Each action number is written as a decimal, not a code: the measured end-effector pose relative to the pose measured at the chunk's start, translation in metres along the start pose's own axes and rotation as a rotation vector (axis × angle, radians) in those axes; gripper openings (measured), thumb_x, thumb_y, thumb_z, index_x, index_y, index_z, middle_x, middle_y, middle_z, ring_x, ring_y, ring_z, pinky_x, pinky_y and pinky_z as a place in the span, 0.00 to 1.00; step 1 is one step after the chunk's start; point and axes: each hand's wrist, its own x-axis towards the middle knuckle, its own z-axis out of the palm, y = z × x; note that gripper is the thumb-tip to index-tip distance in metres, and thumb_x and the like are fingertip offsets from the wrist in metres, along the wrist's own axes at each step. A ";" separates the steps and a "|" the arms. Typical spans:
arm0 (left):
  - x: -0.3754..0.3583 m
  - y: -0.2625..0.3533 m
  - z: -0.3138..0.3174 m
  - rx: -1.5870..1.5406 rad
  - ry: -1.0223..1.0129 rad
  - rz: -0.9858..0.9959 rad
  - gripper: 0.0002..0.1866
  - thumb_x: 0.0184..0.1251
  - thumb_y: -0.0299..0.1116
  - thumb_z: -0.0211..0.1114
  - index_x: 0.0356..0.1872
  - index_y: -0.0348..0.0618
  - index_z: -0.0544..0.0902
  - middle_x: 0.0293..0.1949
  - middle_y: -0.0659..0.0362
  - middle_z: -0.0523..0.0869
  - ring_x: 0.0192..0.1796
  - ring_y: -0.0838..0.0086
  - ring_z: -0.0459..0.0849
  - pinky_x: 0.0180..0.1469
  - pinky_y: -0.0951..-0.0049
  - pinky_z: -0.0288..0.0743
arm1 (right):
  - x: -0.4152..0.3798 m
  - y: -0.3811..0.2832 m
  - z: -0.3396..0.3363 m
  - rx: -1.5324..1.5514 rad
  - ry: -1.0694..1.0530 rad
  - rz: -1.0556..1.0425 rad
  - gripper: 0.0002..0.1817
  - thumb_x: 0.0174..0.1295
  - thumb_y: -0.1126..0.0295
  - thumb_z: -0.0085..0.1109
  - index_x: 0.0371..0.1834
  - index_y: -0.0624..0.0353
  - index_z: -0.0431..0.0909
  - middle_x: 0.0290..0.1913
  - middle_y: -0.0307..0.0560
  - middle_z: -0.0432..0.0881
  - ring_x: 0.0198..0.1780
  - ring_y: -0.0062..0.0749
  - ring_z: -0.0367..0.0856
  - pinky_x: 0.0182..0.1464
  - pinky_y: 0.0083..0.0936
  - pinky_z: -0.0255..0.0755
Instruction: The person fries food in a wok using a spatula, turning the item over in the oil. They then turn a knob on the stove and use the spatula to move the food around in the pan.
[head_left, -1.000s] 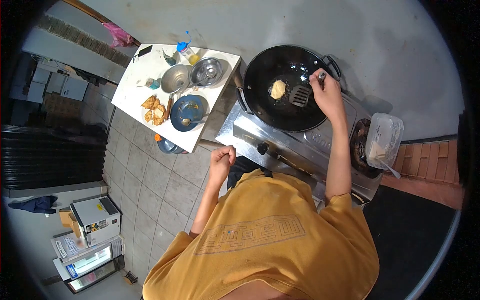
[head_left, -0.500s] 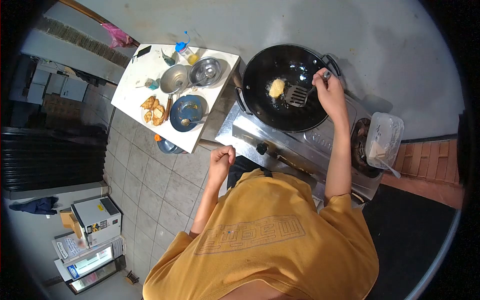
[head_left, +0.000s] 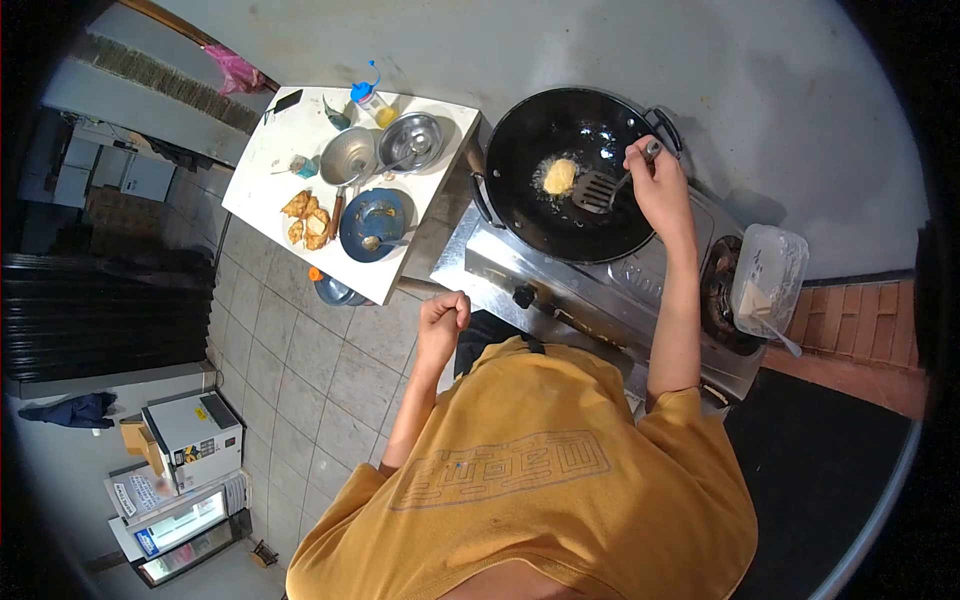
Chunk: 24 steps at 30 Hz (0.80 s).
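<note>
My right hand (head_left: 656, 178) is closed round the handle of a slotted spatula (head_left: 596, 191), above the right side of a black wok (head_left: 540, 232). The spatula's blade is down in the wok, its edge close beside a pale yellow piece of frying food (head_left: 560, 177). Small bubbles ring that piece in the oil. In front of my body, my left hand (head_left: 445, 312) is curled into a loose fist, away from the wok, with nothing showing in it. The wok sits on a steel gas stove (head_left: 590, 290).
At left, a white table (head_left: 262, 190) bears golden fried pieces (head_left: 316, 225), a blue bowl (head_left: 372, 250), a saucepan (head_left: 347, 155), a steel bowl (head_left: 428, 125) and a blue-capped bottle (head_left: 370, 100). A clear plastic tub (head_left: 785, 265) stands over the stove's right burner (head_left: 722, 290).
The yellow piece has shifted slightly to the right in the wok, nearer the spatula's blade, and bubbles around it look more spread out. My left hand stays still.
</note>
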 end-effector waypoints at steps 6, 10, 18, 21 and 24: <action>-0.001 0.001 0.001 -0.016 -0.008 -0.006 0.10 0.45 0.13 0.40 0.15 0.40 0.65 0.17 0.67 0.64 0.22 0.84 0.59 0.24 0.79 0.48 | -0.002 0.001 0.000 -0.080 -0.045 0.024 0.13 0.68 0.65 0.53 0.34 0.67 0.73 0.23 0.50 0.75 0.26 0.32 0.71 0.35 0.30 0.68; -0.001 0.002 0.000 -0.010 -0.013 -0.002 0.11 0.45 0.12 0.40 0.15 0.40 0.65 0.17 0.67 0.64 0.22 0.85 0.59 0.24 0.79 0.48 | -0.002 0.002 0.001 0.001 0.006 0.020 0.13 0.68 0.65 0.53 0.34 0.67 0.73 0.24 0.52 0.77 0.26 0.36 0.73 0.36 0.32 0.68; -0.003 0.005 -0.001 -0.038 0.001 0.004 0.11 0.45 0.12 0.40 0.14 0.40 0.66 0.17 0.67 0.65 0.22 0.84 0.59 0.24 0.79 0.49 | -0.001 0.002 0.004 -0.059 -0.035 0.055 0.13 0.68 0.65 0.53 0.34 0.67 0.73 0.23 0.50 0.75 0.26 0.34 0.71 0.35 0.31 0.68; -0.005 0.004 -0.003 -0.036 0.009 0.004 0.11 0.45 0.12 0.40 0.14 0.40 0.66 0.17 0.67 0.65 0.22 0.84 0.59 0.24 0.79 0.49 | -0.003 -0.006 0.004 0.008 -0.012 0.083 0.13 0.68 0.65 0.53 0.35 0.67 0.74 0.24 0.54 0.77 0.26 0.40 0.73 0.36 0.34 0.68; -0.006 0.007 0.000 -0.013 0.019 0.010 0.11 0.45 0.13 0.41 0.14 0.41 0.65 0.17 0.67 0.64 0.21 0.84 0.58 0.24 0.78 0.47 | -0.004 -0.006 0.003 -0.033 0.000 0.044 0.14 0.68 0.64 0.53 0.34 0.67 0.74 0.24 0.54 0.76 0.26 0.39 0.73 0.36 0.34 0.68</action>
